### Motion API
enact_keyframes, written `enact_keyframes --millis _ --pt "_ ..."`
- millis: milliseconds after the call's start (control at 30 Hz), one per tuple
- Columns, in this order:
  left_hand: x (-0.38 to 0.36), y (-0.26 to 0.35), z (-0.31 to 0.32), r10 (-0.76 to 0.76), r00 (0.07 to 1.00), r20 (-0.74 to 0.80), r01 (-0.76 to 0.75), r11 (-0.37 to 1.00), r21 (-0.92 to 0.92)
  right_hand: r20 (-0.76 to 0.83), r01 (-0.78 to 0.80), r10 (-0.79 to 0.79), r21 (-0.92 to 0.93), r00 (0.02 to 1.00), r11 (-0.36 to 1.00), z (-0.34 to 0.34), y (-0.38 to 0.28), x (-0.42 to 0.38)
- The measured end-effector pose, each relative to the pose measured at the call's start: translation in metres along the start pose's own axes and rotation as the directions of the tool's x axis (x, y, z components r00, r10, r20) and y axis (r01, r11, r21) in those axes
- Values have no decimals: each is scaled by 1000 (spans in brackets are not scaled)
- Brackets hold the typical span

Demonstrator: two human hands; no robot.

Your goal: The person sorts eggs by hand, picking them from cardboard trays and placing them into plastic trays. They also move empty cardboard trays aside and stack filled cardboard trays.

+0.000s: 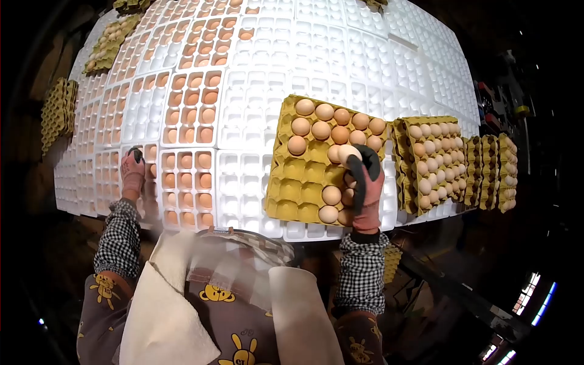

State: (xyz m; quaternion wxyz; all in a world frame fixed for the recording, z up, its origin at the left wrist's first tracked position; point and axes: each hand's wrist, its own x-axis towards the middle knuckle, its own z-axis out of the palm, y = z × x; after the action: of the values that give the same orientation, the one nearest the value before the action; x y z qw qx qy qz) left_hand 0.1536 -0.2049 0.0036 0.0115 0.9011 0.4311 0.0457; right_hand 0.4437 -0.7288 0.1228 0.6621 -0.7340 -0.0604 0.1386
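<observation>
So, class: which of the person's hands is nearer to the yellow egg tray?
Right. The right hand is over the yellow egg tray, holding an egg; the left hand rests far off on the white trays.

1. Hidden under the right hand [365, 185]: part of the egg [348, 152] at its fingertips, plus several cells and eggs of the yellow tray [292, 188] beneath the palm.
2. Covered by the left hand [132, 173]: contents of the white tray cells [148, 182] below it; unclear whether an egg is gripped there.
3. Cut off by the top edge: far white trays [340, 24] and a yellow tray [129, 5].
4. Too dark to identify: objects at the right margin [505, 103].
5. Blurred by nearness: apron and cloth [164, 304] at the bottom edge.
6. Partly overlapped: stacked egg trays at right [490, 173], lower layers unseen.
</observation>
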Motion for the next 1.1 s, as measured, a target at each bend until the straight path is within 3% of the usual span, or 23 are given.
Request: enact_keyframes --millis 67,100,133,167,200,267,367,433,467,533,567,600,667,733,800,833,900,933,967,1000,1033,1067,1100 --pt "-10 42 -18 129 988 -82 -141 974 -177 74 -113 87 555 994 824 -8 -15 -8" --pt "-16 83 -33 223 969 -104 -246 900 -361 168 98 -102 32 980 995 -17 -15 -4" --pt "-27 138 -51 303 943 -141 -330 781 -530 255 376 -287 -453 924 809 -26 -15 0" --pt "-44 201 -79 367 930 -27 -267 621 -737 249 307 -214 -434 944 847 -21 -6 13" --pt "-55 248 -90 592 803 -67 -441 516 -734 247 239 -145 -414 958 878 -11 3 24" --pt "-70 334 -119 865 455 -211 -813 307 -496 386 400 -165 -915 908 58 16 -2 27" --pt "-66 370 -93 911 409 -62 -876 372 -308 309 315 -109 -759 945 570 0 1 37" --pt "-54 364 -92 822 569 6 -570 400 -718 199 -16 59 -211 978 977 -19 8 33" --pt "-52 357 -78 749 647 146 87 119 -989 218 -170 158 37 963 985 -25 0 26" --pt "-28 356 -103 698 546 463 673 -36 -739 283 -335 238 370 929 866 -20 -24 25" --pt "-24 363 -112 683 600 417 506 79 -859 293 -275 177 340 940 899 -13 -37 29" --pt "-17 371 -106 765 638 81 -267 319 -909 309 -221 134 267 941 938 -6 -45 41" --pt "-24 392 -112 870 475 131 -809 490 -323 401 305 -139 -388 906 870 5 -37 68" --pt "-24 398 -99 853 465 237 -827 514 -229 464 481 -132 -859 876 172 29 -52 75" --pt "-13 396 -98 812 537 227 -615 561 -554 451 455 105 -890 886 -22 48 -56 76" --pt "-9 390 -88 786 605 129 -514 509 -691 490 489 2 -868 872 -89 49 -36 79" --pt "1 399 -110 766 629 133 -600 588 -542 540 525 -75 -836 838 -156 47 -18 77" --pt "5 405 -116 768 632 105 -664 606 -438 438 456 -133 -874 889 167 42 -26 76" --pt "11 409 -111 829 559 1 -799 539 -266 324 357 -154 -806 934 472 36 -32 77" --pt "15 418 -120 850 504 154 -825 526 -207 290 193 -105 -292 951 937 29 -18 78" --pt "13 423 -122 853 477 213 -850 509 -135 358 -126 17 282 934 951 22 -3 76" --pt "9 427 -123 853 443 275 -876 477 -67 469 -433 86 710 879 555 15 -1 69" --pt "5 433 -112 865 459 201 -881 473 -25 444 -472 160 815 882 335 28 -26 54"
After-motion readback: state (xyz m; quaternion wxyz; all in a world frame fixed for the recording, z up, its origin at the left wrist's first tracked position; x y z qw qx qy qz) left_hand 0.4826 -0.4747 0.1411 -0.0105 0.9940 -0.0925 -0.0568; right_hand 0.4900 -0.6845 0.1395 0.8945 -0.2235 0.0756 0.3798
